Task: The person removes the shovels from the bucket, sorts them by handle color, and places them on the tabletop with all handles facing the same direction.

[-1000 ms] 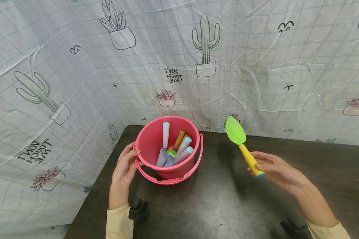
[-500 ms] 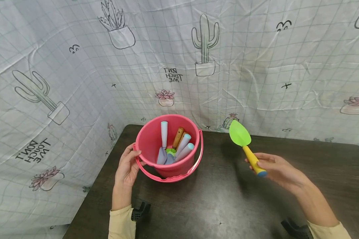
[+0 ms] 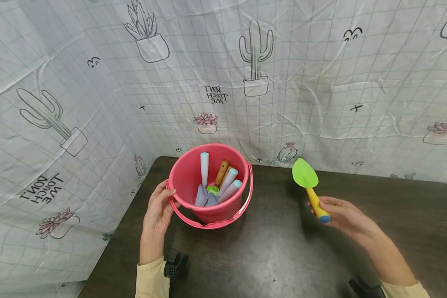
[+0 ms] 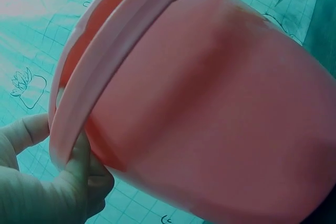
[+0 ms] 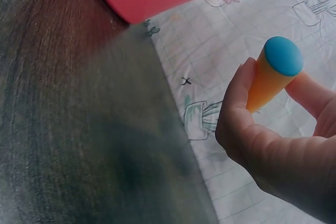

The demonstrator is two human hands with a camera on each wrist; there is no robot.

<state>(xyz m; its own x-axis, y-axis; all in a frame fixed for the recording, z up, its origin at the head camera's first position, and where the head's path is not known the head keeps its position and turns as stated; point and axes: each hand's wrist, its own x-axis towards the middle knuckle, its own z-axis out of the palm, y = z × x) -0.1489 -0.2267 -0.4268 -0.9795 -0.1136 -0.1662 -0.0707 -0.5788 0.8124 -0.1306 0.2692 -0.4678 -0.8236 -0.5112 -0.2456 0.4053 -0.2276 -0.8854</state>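
On the left of the table a pink bucket stands, its handle hanging down at the front. My left hand pinches the bucket's left rim between thumb and fingers, seen close up in the left wrist view. Inside the bucket lie several hand tools with pale handles and brown wooden handles; their heads are partly hidden. To the right, my right hand grips a toy trowel by its yellow handle, above the table. The green blade points away from me, and the blue handle end shows in the right wrist view.
A dark wooden table spans the lower part of the head view. Behind and left of it hangs a white cloth printed with cacti. Black wrist mounts sit by the sleeves.
My right hand has carried the toy trowel a little to the right and down toward the table. My left hand keeps its hold on the bucket's rim, and the bucket has barely moved.
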